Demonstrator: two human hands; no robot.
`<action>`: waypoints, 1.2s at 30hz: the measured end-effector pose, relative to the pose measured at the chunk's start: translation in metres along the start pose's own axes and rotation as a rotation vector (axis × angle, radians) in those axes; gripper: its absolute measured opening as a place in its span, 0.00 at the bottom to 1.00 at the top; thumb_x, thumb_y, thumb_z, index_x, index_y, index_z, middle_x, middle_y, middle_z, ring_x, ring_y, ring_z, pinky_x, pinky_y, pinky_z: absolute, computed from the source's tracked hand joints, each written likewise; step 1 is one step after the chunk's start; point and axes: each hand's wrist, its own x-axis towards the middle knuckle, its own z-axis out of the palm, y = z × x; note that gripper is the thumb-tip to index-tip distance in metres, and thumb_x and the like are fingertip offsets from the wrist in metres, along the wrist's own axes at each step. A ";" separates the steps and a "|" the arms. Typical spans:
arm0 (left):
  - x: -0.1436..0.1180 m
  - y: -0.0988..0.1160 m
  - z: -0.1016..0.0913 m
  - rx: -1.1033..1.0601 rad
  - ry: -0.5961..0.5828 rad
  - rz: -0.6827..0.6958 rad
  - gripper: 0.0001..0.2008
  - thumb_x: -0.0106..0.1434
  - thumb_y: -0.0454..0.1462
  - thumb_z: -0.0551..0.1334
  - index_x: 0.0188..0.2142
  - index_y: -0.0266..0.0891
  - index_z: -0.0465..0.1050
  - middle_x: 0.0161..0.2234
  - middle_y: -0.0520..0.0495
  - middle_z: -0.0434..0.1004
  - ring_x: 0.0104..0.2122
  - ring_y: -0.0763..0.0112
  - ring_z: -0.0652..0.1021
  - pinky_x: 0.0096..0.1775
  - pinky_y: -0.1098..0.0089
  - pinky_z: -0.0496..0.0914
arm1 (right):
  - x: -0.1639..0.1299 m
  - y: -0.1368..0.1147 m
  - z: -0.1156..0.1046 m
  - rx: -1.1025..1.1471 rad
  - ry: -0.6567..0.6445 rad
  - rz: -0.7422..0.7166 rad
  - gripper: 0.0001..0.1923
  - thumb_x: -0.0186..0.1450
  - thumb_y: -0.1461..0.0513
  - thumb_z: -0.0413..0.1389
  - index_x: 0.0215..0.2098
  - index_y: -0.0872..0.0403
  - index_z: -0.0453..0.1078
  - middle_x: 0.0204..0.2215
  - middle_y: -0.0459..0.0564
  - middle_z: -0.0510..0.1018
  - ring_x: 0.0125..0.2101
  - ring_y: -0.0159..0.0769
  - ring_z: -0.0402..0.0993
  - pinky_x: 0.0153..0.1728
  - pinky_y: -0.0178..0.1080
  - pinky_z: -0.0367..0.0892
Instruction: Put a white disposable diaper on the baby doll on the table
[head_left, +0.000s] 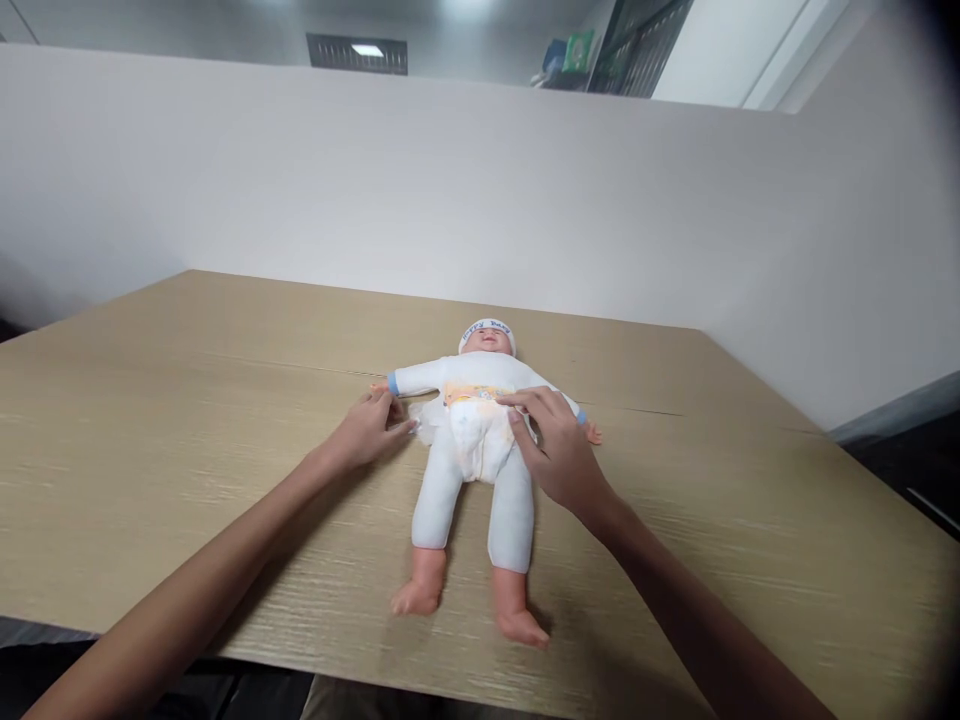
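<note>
Two hands work at the waist of a baby doll [480,440] that lies face up near the middle of the wooden worktop [187,420], its head toward the white partition [375,180]. The left hand [367,432] pinches the side flap of the diaper [472,435], fingers narrowed on it. The right hand [559,450] lies spread over the doll's other hip, fingertips on the waistband, probably pinning the diaper flat while the flap is handled.
</note>
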 end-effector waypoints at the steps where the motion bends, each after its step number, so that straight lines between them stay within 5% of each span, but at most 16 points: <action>1: -0.002 -0.002 0.002 0.016 -0.007 -0.024 0.17 0.69 0.53 0.62 0.39 0.43 0.68 0.38 0.41 0.79 0.42 0.51 0.76 0.46 0.55 0.69 | 0.007 -0.006 0.004 -0.010 -0.014 -0.010 0.13 0.79 0.59 0.50 0.52 0.49 0.77 0.49 0.55 0.80 0.52 0.48 0.76 0.57 0.52 0.70; 9: 0.002 -0.001 -0.005 -0.312 -0.055 -0.183 0.22 0.60 0.52 0.69 0.22 0.43 0.65 0.23 0.50 0.69 0.27 0.64 0.68 0.33 0.65 0.60 | 0.054 -0.022 0.044 -0.213 -0.264 -0.031 0.10 0.76 0.57 0.56 0.49 0.49 0.79 0.43 0.53 0.76 0.45 0.47 0.73 0.46 0.46 0.67; 17: 0.033 0.023 -0.025 -0.727 -0.024 -0.143 0.24 0.67 0.57 0.60 0.26 0.41 0.67 0.26 0.51 0.67 0.29 0.69 0.66 0.33 0.67 0.62 | 0.058 -0.007 0.058 -0.228 -0.278 0.010 0.07 0.70 0.57 0.62 0.44 0.49 0.80 0.39 0.51 0.76 0.44 0.46 0.73 0.46 0.45 0.66; 24: 0.059 0.079 -0.002 -0.887 -0.129 -0.018 0.22 0.68 0.53 0.64 0.27 0.39 0.70 0.29 0.50 0.72 0.32 0.68 0.71 0.37 0.67 0.66 | 0.055 -0.002 0.061 -0.064 -0.224 0.117 0.35 0.69 0.52 0.64 0.70 0.53 0.63 0.45 0.54 0.81 0.48 0.51 0.76 0.46 0.47 0.68; 28: 0.060 0.087 0.009 -0.891 -0.152 0.066 0.22 0.73 0.54 0.60 0.32 0.40 0.71 0.32 0.49 0.73 0.33 0.67 0.72 0.38 0.66 0.66 | 0.056 0.002 0.063 -0.051 -0.212 0.179 0.27 0.73 0.58 0.57 0.69 0.51 0.64 0.41 0.53 0.81 0.44 0.49 0.77 0.42 0.43 0.66; 36: 0.057 0.063 0.037 -0.790 0.113 -0.002 0.22 0.73 0.57 0.61 0.48 0.41 0.66 0.38 0.50 0.71 0.35 0.68 0.72 0.38 0.68 0.68 | 0.059 0.005 0.066 0.025 -0.152 0.278 0.18 0.75 0.58 0.50 0.61 0.50 0.71 0.34 0.46 0.78 0.34 0.40 0.73 0.37 0.39 0.62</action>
